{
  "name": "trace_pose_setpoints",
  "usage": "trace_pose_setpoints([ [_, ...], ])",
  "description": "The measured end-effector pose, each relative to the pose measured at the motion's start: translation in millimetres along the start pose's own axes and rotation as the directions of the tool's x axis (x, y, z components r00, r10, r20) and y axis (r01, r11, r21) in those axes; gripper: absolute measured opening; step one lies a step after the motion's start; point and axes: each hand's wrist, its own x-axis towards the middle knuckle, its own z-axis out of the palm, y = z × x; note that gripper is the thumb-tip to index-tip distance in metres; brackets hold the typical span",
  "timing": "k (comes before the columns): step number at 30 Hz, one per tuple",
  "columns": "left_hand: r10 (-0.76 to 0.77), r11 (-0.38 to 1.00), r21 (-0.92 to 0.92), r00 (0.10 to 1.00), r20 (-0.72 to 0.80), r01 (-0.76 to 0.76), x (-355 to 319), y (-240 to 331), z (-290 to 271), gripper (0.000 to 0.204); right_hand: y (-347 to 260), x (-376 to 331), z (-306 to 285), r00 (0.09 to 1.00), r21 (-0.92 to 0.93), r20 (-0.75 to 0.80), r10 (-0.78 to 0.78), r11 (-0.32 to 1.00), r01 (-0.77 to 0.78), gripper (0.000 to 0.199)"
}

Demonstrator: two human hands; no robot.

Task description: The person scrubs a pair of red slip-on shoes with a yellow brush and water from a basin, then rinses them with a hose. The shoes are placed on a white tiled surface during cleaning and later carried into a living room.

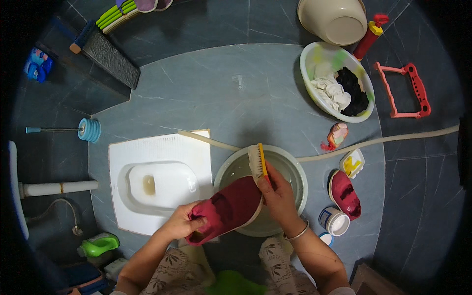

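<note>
A dark red cloth shoe with a pale sole edge is tilted over the near left side of a basin of water. My left hand grips the shoe by its near end, fingers wrapped around the opening. In my right hand is a scrub brush with a yellow back and pale bristles, held upright beside the shoe's far end. The bristles point left, close to the toe; whether they touch it I cannot tell. A second red shoe lies on the floor to the right.
Right of the basin are a soap dish, an open white tub and a hose along the floor. A laundry basin with clothes stands at the far right. A white squat toilet is set in the floor at left.
</note>
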Motion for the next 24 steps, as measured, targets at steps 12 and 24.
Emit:
trace_pose_setpoints([
  [12,0.265,0.653,-0.710,0.958,-0.112,-0.264,6,21,-42,0.102,3,0,-4,0.915,0.444,0.184,0.359,0.800,-0.403,0.049],
  [24,-0.123,0.379,-0.921,0.982,-0.143,-0.086,61,3,41,0.044,-20,-14,51,0.926,-0.415,0.063,-0.371,0.834,0.363,0.067],
])
